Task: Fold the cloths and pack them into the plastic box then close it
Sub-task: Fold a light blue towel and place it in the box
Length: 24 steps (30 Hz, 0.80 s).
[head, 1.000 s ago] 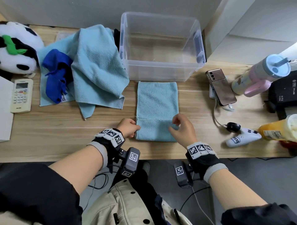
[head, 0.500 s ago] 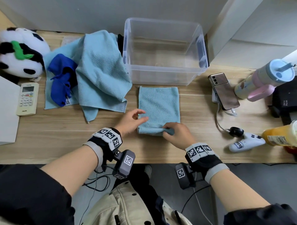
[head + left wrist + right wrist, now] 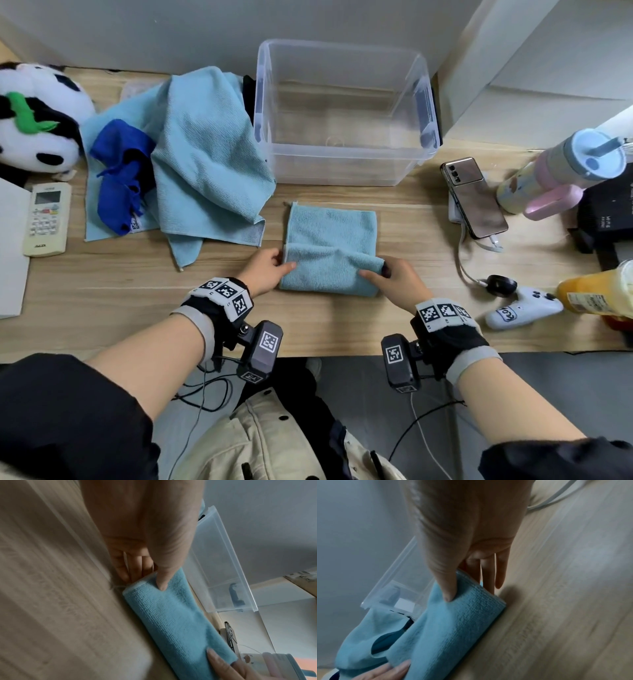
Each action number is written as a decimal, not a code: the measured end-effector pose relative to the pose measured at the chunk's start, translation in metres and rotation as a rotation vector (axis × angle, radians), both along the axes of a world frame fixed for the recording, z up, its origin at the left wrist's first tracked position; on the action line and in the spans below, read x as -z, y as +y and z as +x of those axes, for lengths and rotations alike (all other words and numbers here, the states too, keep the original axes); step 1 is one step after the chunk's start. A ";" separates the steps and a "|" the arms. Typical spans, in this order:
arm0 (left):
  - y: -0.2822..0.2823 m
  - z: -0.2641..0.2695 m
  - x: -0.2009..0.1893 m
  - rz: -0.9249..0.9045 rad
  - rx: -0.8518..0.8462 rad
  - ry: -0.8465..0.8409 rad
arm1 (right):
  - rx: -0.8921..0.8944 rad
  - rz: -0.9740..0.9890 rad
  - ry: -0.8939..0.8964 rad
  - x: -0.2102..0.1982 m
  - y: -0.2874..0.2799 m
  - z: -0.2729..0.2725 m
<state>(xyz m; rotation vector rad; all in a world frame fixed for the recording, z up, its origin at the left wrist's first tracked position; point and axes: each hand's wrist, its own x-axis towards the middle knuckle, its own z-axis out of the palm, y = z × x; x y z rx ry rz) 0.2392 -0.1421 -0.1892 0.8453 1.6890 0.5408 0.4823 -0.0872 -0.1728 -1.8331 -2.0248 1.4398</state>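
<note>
Your left hand (image 3: 265, 274) and right hand (image 3: 394, 284) each pinch a near corner of the light-blue microfibre cloth (image 3: 330, 253), centre frame. It's soft and limp, so keep gripping both corners.

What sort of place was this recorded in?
Probably a home or office desk, not a lab: a wooden desk against a wall holds personal clutter, such as a plush panda, a charging phone and a game controller.

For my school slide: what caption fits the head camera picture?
Left hand and right hand pinch a light blue cloth, folding it before the plastic box.
</note>
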 end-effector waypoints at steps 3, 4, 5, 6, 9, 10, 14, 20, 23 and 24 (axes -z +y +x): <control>0.001 0.001 0.003 -0.033 -0.032 0.034 | 0.068 -0.045 -0.002 0.009 -0.001 0.000; 0.001 0.001 0.002 -0.049 -0.037 0.049 | 0.074 -0.045 -0.024 0.010 -0.001 -0.001; 0.002 0.002 0.003 -0.053 -0.048 0.061 | 0.082 -0.038 -0.060 0.010 -0.002 -0.002; 0.002 0.002 0.004 -0.065 -0.052 0.062 | 0.092 -0.029 -0.104 0.011 -0.002 -0.004; 0.005 0.001 0.007 -0.083 -0.050 0.097 | 0.125 -0.022 -0.206 0.015 -0.002 -0.006; 0.005 0.001 0.006 -0.085 -0.038 0.118 | 0.139 -0.006 -0.224 0.016 -0.002 -0.006; 0.008 0.001 0.003 -0.102 0.000 0.145 | 0.155 0.249 -0.171 0.011 -0.004 -0.010; 0.011 0.000 -0.002 -0.144 -0.015 0.143 | -0.344 0.440 -0.070 0.011 -0.014 -0.028; 0.013 -0.001 -0.006 -0.223 -0.058 0.048 | -0.570 0.463 -0.202 0.016 -0.022 -0.039; 0.013 -0.001 -0.008 -0.261 -0.076 -0.003 | -0.588 0.469 -0.236 0.016 -0.024 -0.043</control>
